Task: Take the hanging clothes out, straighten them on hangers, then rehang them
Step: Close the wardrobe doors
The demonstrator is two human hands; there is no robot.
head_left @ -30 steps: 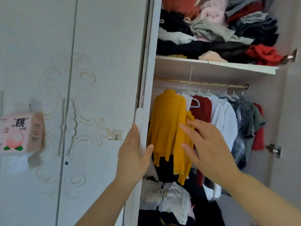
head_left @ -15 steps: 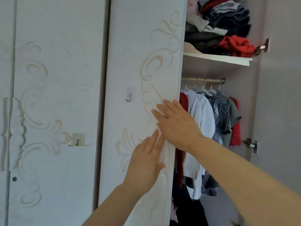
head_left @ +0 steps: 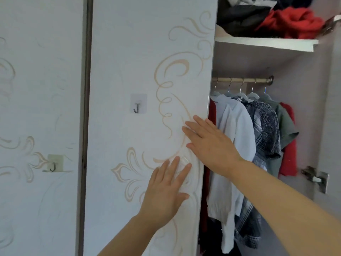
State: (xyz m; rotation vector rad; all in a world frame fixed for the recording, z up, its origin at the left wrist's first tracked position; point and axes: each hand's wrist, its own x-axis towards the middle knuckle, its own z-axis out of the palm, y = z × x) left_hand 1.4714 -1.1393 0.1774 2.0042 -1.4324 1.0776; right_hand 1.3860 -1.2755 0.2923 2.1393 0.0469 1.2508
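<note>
Pressing door (head_left: 129, 52), L hand (head_left: 166, 191) flat, R hand (head_left: 210, 143) prob. at edge

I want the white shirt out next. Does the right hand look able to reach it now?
Probably yes: the right hand lies flat on the door by its edge, and the white shirt hangs just beyond in the open part, nothing in front.
</note>
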